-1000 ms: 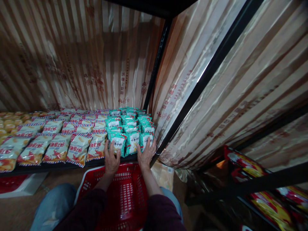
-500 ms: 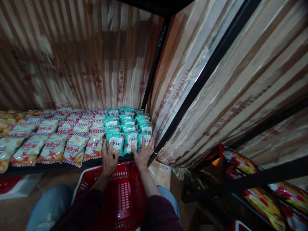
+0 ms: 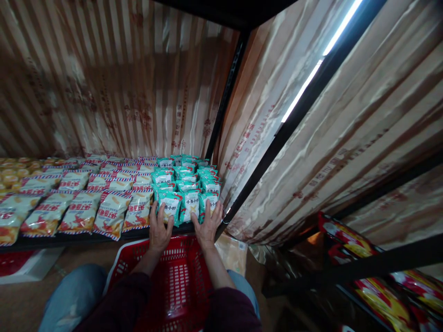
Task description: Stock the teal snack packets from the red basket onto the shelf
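Observation:
Rows of small teal snack bags (image 3: 190, 203) stand at the right end of a low black shelf (image 3: 83, 238). My left hand (image 3: 159, 230) rests against the front left teal bag, fingers spread and pointing up. On the other side, my right hand (image 3: 207, 226) lies with its fingers apart over the front right teal bag. Both hands touch the front row without wrapping round any bag. Below my forearms is a red plastic basket (image 3: 178, 276) with a slotted wall, set between my knees.
White and orange snack bags (image 3: 79, 212) fill the shelf to the left, beside round yellow items (image 3: 15, 173). A black post (image 3: 273, 157) slants past on the right. Red and yellow packs (image 3: 380, 299) lie on a lower rack. Striped curtains (image 3: 104, 83) hang behind.
The view has shifted slightly, so the shelf appears a little further right. Both hands stay against the front teal bags, with hardly any movement relative to them.

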`<state>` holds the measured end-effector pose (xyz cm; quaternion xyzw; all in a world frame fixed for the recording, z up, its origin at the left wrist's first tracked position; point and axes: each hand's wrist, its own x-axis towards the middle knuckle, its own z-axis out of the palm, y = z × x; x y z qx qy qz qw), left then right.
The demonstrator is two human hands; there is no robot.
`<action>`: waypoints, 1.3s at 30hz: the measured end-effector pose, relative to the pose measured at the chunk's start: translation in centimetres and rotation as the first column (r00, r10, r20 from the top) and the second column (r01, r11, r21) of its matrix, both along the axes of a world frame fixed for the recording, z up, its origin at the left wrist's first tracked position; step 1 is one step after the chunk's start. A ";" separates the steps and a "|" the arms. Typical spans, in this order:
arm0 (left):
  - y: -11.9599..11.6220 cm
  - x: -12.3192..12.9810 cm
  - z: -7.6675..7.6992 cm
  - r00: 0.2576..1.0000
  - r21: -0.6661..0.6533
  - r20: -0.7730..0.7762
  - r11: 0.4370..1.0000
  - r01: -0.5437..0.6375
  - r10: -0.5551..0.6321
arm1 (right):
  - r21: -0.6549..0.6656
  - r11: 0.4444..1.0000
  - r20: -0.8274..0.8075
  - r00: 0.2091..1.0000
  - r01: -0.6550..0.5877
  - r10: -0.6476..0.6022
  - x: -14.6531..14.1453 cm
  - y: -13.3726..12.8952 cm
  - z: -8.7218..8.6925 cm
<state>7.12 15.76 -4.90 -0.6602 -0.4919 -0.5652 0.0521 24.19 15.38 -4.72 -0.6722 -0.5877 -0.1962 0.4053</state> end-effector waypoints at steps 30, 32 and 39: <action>-0.5 -0.2 0.2 0.998 -0.058 -0.041 0.997 0.048 -0.051 | -0.010 1.000 0.113 0.994 -0.007 0.008 0.5 -0.9 -0.6; -0.5 -0.2 0.3 0.998 -0.058 -0.058 0.998 0.032 -0.035 | -0.035 0.999 0.112 0.994 -0.006 0.010 0.5 -1.2 0.0; -1.1 -0.1 1.4 0.983 -0.101 -0.164 0.989 -0.106 0.089 | -0.154 0.988 0.143 0.990 0.013 0.009 0.5 -2.4 2.7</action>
